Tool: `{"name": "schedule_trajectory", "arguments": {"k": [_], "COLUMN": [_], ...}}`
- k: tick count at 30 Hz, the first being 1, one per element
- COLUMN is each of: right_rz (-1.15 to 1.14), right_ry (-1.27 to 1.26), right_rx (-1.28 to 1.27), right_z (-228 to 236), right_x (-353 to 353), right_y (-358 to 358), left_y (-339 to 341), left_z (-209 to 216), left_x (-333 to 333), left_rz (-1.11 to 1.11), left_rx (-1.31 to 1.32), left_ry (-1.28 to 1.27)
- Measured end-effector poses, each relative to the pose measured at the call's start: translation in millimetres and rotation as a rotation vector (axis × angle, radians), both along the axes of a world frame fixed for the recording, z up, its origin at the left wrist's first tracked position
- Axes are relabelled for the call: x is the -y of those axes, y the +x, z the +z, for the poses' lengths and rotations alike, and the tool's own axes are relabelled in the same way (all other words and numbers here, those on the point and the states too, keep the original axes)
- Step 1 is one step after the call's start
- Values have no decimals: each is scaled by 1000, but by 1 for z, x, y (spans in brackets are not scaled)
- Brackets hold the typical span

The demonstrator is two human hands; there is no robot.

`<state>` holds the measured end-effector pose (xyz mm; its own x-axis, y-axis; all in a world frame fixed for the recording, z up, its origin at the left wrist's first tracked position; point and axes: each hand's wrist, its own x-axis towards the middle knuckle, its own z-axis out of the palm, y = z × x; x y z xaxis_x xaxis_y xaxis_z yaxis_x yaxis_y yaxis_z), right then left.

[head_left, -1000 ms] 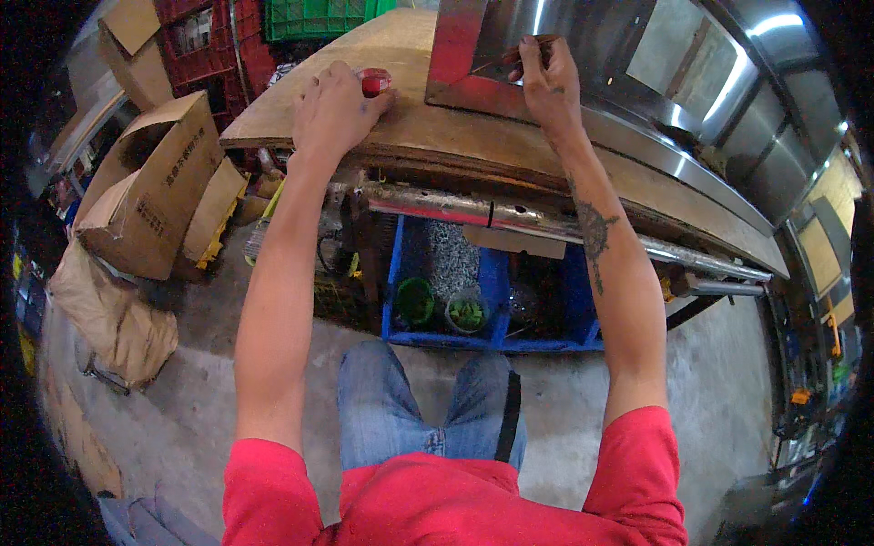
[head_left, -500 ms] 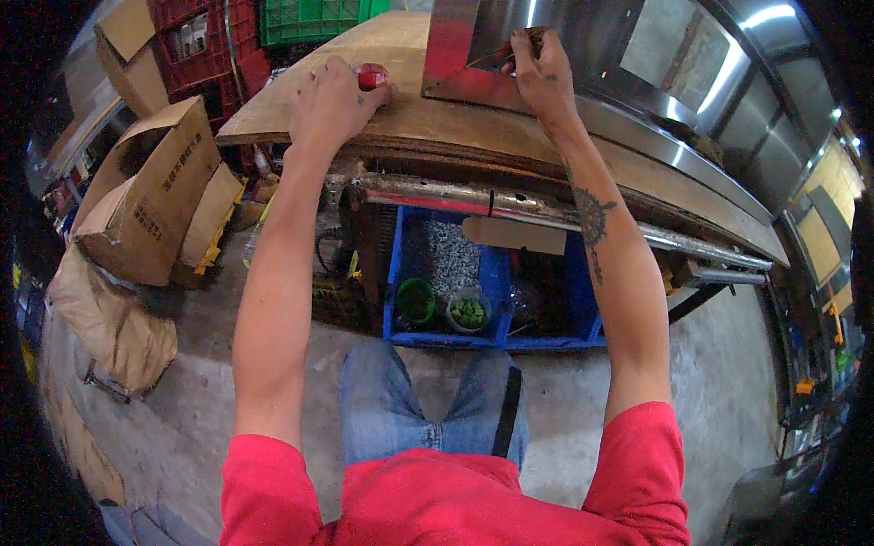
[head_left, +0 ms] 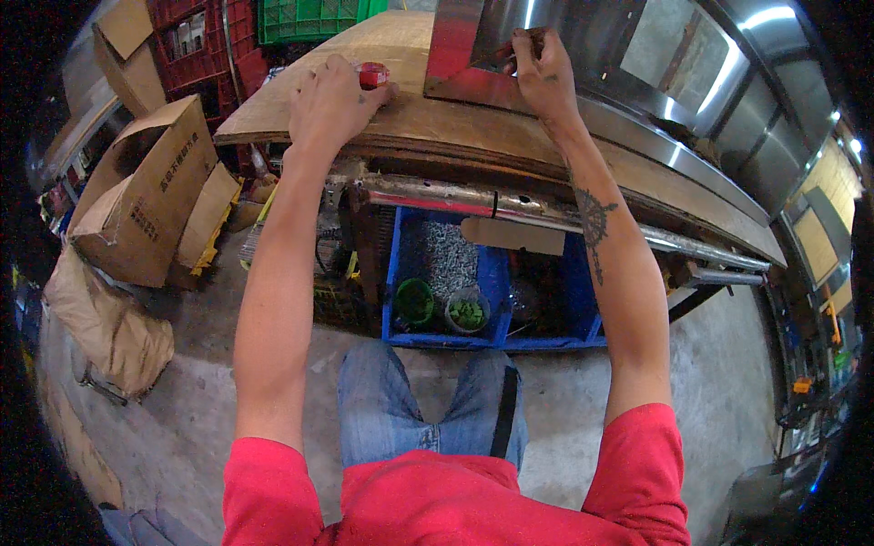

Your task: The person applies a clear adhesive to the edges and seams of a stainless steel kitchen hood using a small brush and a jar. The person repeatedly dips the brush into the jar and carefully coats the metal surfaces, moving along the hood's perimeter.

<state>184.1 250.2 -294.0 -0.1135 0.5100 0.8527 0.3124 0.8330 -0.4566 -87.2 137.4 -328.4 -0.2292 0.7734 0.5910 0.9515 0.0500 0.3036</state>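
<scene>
Near the top centre of the frame, the left hand (head_left: pixel 332 100) lies on the brown wooden tabletop (head_left: pixel 401 114), its fingers closed around a small red cylindrical object (head_left: pixel 373 75). To its right, the right hand (head_left: pixel 539 68) pinches the lower part of a shiny bent stainless steel sheet (head_left: pixel 583 41) that stands on the tabletop.

The sheet edge looks sharp, so I think a slipping finger could be cut; the sheet could also slide if the grip loosens.

Lower in the middle I count one blue plastic crate (head_left: pixel 487 282) with two small green bowls (head_left: pixel 415 302) inside. At the left stand two brown cardboard boxes (head_left: pixel 146 191).
</scene>
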Motion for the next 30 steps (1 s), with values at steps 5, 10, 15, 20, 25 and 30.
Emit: {"name": "schedule_trajectory", "arguments": {"k": [5,10,15,20,25,30], "right_rz": [-134,-26,-90,7,-94,-32], "right_ry": [169,-7,53,-70,43,4], "right_rx": [74,14,57,7,71,26], "right_z": [-4,1,1,4,1,-1], "right_x": [-20,0,1,12,-6,4], "right_y": [6,0,-1,-1,5,-2], "left_y": [2,0,0,0,0,-1], "left_z": [0,3,1,3,2,0], "left_x": [0,3,0,3,2,2], "left_rz": [-10,5,-5,-3,-27,-24], "left_rx": [5,47,29,28,17,7], "left_ry": [15,-29,-9,-8,23,25]}}
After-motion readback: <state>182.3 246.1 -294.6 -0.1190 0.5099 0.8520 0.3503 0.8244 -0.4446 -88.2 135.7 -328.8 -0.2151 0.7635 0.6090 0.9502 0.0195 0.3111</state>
